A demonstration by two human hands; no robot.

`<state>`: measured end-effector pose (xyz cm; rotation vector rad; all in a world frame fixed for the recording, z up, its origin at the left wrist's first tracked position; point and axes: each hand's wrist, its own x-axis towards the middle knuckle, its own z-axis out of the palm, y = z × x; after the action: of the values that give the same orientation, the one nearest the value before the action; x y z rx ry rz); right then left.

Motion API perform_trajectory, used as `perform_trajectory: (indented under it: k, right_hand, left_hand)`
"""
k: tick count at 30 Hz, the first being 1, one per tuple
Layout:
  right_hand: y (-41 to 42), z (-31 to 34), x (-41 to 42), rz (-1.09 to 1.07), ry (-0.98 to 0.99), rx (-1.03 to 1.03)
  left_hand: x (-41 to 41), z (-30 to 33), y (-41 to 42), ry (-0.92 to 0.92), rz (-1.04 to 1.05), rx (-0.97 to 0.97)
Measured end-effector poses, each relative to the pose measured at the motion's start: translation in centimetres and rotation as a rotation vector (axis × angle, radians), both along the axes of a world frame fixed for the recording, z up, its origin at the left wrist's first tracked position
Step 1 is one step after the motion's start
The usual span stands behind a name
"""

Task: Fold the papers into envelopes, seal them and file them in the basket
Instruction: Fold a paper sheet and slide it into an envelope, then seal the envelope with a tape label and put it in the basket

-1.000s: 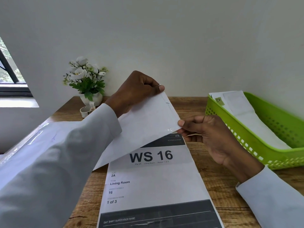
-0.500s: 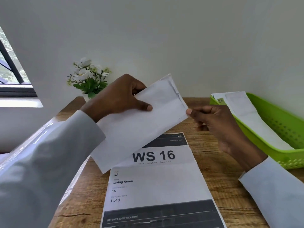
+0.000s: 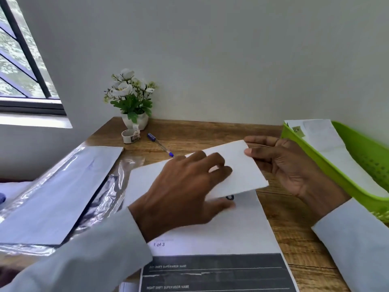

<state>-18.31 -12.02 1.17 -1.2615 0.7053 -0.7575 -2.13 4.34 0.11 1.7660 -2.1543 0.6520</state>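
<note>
i see the left hand pressing the envelope flat; the right hand pinches its end, hands apart.

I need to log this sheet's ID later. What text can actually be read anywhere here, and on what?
"1 of 3": on the printed sheet lying on the desk.
"SHIFT SUPERVISOR NAME": on the sheet's dark band; the word before it is blurred.
"NIGHT SHIFT SUPERVISOR NAME": lower on that band.
The sheet's large heading is hidden by the white envelope.
The small green mark on the papers in the green basket is too blurred to read.
</note>
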Motion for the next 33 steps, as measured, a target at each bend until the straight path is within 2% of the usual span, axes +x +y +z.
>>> perform_trajectory:
  k: [2,4,7,13,15,18,21,25,30,33]
  right_hand:
    - [0.0,-0.6,0.0,-0.016,0.034,-0.01]
    - [-0.1,-1.2,0.0,-0.034,0.08,-0.015]
    - [-0.1,-1.9,-0.2,-0.042,0.161,0.004]
    - [0.2,-3.0,-0.2,-0.037,0.354,-0.039]
    - [0.1,-2.8,-0.3,-0.054,0.445,-0.154]
    - [-0.6,-1.0,-0.1,-0.125,0.673,-0.51]
    - [-0.2,1.8,2.1,-0.07,0.575,-0.645]
    - [1.1,4.0,8.2,0.161,0.395,-0.725]
    - [0.8,2.3,17.2,0.325,0.366,-0.891]
    - [0.0,0.8,21.7,0.348,0.358,-0.988]
  left_hand:
    - [1.2,-0.1,-0.1,0.227,0.065,0.119]
    - [3.3,-0.2,-0.6,0.363,0.159,0.2]
    - [6.7,-0.7,-1.3,0.365,0.303,0.337]
    - [8.7,-2.1,-1.1,0.462,0.238,0.345]
    - [8.8,-2.4,-1.1,0.474,0.222,0.333]
    - [9.0,-1.4,-1.1,0.48,0.2,0.368]
    - [9.9,0.6,-0.1,0.466,0.218,0.314]
    - [13.1,2.7,1.5,0.492,0.28,0.197]
    - [18.8,2.1,1.6,0.585,0.431,0.006]
    - [21.0,0.8,0.9,0.61,0.47,-0.037]
